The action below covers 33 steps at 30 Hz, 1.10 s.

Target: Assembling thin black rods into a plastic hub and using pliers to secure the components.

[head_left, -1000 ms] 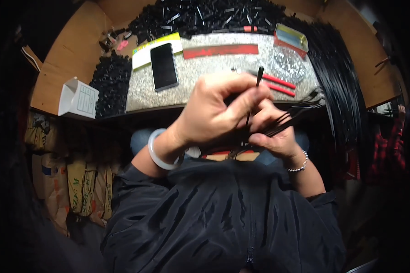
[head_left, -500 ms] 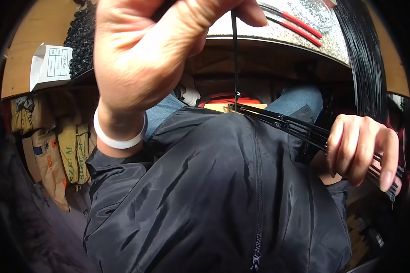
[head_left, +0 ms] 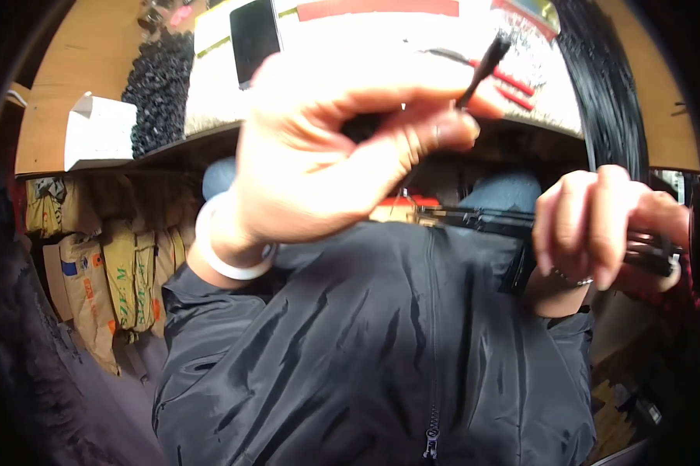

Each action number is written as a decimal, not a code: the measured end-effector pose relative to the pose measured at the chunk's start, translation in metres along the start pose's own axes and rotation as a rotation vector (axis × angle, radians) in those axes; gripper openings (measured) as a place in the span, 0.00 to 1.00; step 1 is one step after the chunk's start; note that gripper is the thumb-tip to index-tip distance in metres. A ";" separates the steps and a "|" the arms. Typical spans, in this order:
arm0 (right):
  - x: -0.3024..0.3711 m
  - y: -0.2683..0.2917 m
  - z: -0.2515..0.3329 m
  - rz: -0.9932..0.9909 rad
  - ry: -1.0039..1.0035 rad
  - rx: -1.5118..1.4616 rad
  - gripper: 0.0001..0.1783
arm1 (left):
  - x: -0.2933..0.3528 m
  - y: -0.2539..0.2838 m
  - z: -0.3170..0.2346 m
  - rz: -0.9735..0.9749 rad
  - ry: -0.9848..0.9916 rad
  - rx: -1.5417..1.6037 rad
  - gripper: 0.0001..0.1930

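My left hand [head_left: 334, 147] is raised close to the camera, pinching a thin black stick [head_left: 483, 66] between thumb and fingers; its tip points up and right. A white bangle sits on that wrist. My right hand [head_left: 598, 225] is lower right, closed around a bundle of thin black strips [head_left: 482, 221] that runs leftward across my lap. I wear a black zipped jacket [head_left: 381, 349].
A worktop [head_left: 412, 39] lies ahead with a dark phone [head_left: 254, 33], red sticks [head_left: 513, 81], heaps of small black parts [head_left: 157, 85] and a white box [head_left: 97, 132]. A thick hank of long black strips [head_left: 606, 85] hangs at right. Printed sacks [head_left: 117, 264] stand under the bench at left.
My left hand has dropped a little and turned, now holding a single black stick up by the tip. My right hand has risen with the bundle and sits higher at right.
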State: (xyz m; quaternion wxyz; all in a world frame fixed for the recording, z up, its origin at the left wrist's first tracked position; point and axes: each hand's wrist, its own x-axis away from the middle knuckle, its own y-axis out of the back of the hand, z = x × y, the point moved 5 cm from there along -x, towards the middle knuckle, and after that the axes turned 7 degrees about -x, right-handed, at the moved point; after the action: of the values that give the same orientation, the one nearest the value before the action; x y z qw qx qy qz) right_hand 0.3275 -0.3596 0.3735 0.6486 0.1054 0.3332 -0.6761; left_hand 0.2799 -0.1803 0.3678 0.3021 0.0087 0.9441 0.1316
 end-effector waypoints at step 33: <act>-0.027 -0.013 -0.008 -0.539 0.169 0.561 0.25 | -0.003 -0.011 -0.013 -0.135 0.018 -0.192 0.06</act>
State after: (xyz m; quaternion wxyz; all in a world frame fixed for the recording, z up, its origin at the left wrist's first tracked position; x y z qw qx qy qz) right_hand 0.3162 -0.3344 0.3873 0.3643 0.2425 0.2036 -0.8758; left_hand 0.2756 -0.1943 0.3772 0.3012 -0.0851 0.9283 0.2007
